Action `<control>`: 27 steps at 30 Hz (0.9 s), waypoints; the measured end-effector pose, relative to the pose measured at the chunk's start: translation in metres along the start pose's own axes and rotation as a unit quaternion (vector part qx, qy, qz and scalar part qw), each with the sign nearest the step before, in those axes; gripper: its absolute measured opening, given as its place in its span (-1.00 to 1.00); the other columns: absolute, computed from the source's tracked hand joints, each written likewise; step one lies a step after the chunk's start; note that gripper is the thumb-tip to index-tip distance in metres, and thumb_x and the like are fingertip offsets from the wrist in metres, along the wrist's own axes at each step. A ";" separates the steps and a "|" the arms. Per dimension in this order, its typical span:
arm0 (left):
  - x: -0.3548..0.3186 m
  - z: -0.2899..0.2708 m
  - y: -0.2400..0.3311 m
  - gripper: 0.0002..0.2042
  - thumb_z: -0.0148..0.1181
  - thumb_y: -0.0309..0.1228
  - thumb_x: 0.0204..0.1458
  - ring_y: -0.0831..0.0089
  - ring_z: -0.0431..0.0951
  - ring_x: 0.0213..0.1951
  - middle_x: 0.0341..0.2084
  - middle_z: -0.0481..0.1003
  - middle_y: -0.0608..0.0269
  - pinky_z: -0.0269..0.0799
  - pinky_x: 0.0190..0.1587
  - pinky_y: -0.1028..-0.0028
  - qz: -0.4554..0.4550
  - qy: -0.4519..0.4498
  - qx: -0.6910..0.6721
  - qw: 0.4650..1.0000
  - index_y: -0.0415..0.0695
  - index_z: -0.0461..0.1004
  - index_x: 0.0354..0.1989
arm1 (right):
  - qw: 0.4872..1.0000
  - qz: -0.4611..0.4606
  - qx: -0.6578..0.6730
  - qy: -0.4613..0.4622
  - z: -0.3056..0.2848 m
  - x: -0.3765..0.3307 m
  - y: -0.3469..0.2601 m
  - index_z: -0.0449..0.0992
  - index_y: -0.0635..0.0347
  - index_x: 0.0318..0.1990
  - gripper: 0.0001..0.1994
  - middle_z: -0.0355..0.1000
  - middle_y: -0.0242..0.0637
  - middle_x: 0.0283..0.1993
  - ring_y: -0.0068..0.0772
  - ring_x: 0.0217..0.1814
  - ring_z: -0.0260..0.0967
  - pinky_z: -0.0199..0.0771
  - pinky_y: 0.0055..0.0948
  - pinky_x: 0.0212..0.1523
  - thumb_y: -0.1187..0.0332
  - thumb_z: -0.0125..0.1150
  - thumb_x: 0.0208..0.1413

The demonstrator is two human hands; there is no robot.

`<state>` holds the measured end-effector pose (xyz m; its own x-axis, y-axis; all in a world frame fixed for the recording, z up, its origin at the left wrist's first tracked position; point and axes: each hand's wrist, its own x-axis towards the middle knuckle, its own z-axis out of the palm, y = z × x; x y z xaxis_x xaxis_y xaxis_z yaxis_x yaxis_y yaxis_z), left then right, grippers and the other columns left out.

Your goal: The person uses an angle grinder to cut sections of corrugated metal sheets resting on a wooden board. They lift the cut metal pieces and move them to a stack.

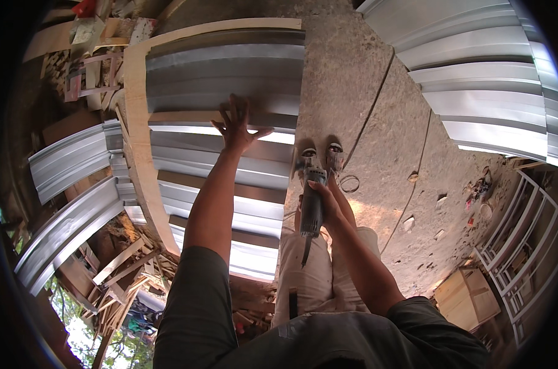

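Note:
A grey angle grinder (313, 212) is gripped by my right hand (324, 198), its fingers wrapped round the body. The tool's cord trails from the end nearest me, and its head points away over my feet. My left hand (235, 128) is stretched out with fingers spread above a ribbed metal sheet (223, 92); whether the fingertips touch it, I cannot tell. This sheet lies to the left of my legs, along a pale wooden board (137, 92), with bright light on its nearer ribs.
More ribbed metal sheets (476, 74) lie at the far right, and others (70, 154) at the left. Scrap wood (122, 264) is heaped at lower left. A white metal frame (519, 246) and a wooden box (463, 298) stand right. Stones and debris dot the concrete floor (383, 184).

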<state>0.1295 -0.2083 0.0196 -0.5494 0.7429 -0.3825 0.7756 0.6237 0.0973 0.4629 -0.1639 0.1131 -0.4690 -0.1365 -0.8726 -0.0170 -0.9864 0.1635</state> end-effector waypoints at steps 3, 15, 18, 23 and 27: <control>0.001 -0.006 0.006 0.31 0.21 0.61 -0.33 -0.32 -0.50 0.53 0.59 -0.53 0.12 -0.45 0.29 -0.65 -0.020 -0.037 0.002 0.999 0.31 -0.25 0.60 | 1.000 0.029 0.006 -0.007 -0.016 -0.004 0.021 0.45 0.19 -0.10 -0.54 0.53 -0.15 -0.34 -0.28 -0.44 0.55 0.64 -0.32 -0.42 -0.02 0.35 0.12; -0.100 -0.018 -0.015 0.40 0.29 0.57 -0.44 -0.20 -0.49 0.56 0.59 -0.43 -0.03 -0.43 0.28 -0.66 0.129 0.004 -0.017 0.991 0.24 -0.29 0.61 | 0.997 -0.033 -0.053 0.048 -0.005 -0.039 -0.018 0.44 0.27 -0.06 -0.51 0.54 -0.11 -0.36 -0.24 -0.43 0.56 0.64 -0.33 -0.37 -0.01 0.31 0.15; -0.156 -0.015 -0.022 0.45 0.42 0.50 -0.55 -0.28 -0.52 0.54 0.59 -0.49 0.03 -0.28 0.26 -0.67 0.103 -0.209 0.054 0.971 0.33 -0.29 0.60 | 0.997 -0.046 -0.054 0.034 0.009 -0.031 -0.029 0.42 0.27 -0.03 -0.54 0.53 -0.12 -0.37 -0.23 -0.42 0.56 0.65 -0.32 -0.34 0.04 0.31 0.16; -0.183 0.020 -0.040 0.53 0.58 0.35 -0.71 -0.38 -0.53 0.52 0.58 -0.55 0.05 -0.08 0.21 -0.68 0.097 -0.216 0.131 0.963 0.41 -0.28 0.60 | 0.997 -0.054 -0.052 -0.016 0.025 -0.005 -0.033 0.49 0.28 -0.06 -0.56 0.53 -0.16 -0.35 -0.26 -0.42 0.55 0.65 -0.33 -0.37 0.06 0.32 0.14; -0.185 0.029 -0.036 0.51 0.59 0.33 -0.68 -0.38 -0.51 0.52 0.58 -0.54 0.04 -0.08 0.21 -0.69 0.098 -0.194 0.125 0.968 0.41 -0.26 0.60 | 0.998 -0.043 -0.040 -0.028 0.021 0.004 -0.032 0.49 0.26 -0.03 -0.55 0.54 -0.17 -0.33 -0.24 -0.42 0.56 0.66 -0.32 -0.38 0.06 0.34 0.13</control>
<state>0.2124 -0.3754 0.0600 -0.2641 0.6634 -0.7001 0.9308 0.3655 -0.0049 0.4429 -0.1312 0.1143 -0.5167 -0.0477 -0.8548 0.0109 -0.9987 0.0492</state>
